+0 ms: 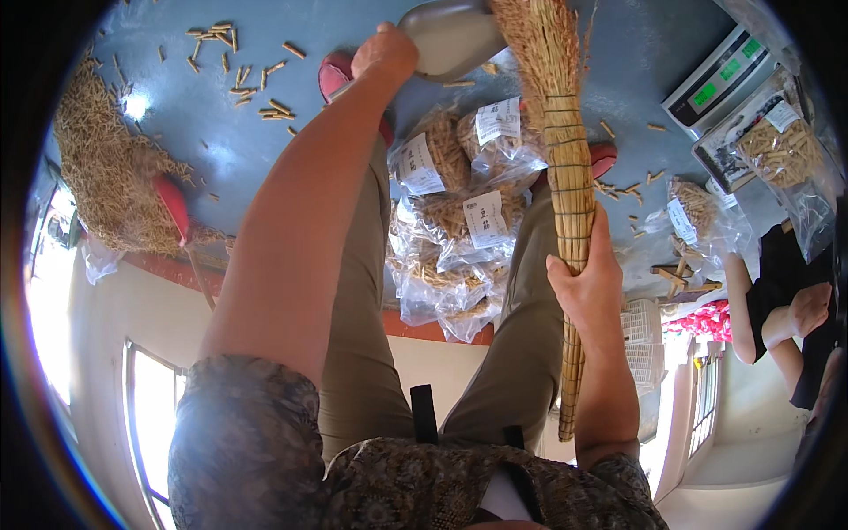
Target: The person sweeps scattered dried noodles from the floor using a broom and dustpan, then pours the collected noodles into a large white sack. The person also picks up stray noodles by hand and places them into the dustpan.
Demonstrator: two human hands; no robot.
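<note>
My right hand is wrapped round the bound handle of a straw whisk broom, whose bristles point away from me at the top edge. Beyond my knees, my left hand is closed on the near end of a grey metal scoop. The scoop's far edge runs out of view, close beside the bristles. Between my legs and the tools lie several stacked clear plastic bags of short brown sticks with white labels. Loose short sticks are scattered on the blue-grey floor.
At left a large heap of sticks lies with a red shovel against it. A digital scale stands at far right, near a bag on a tray. Another person's arm shows at the right edge.
</note>
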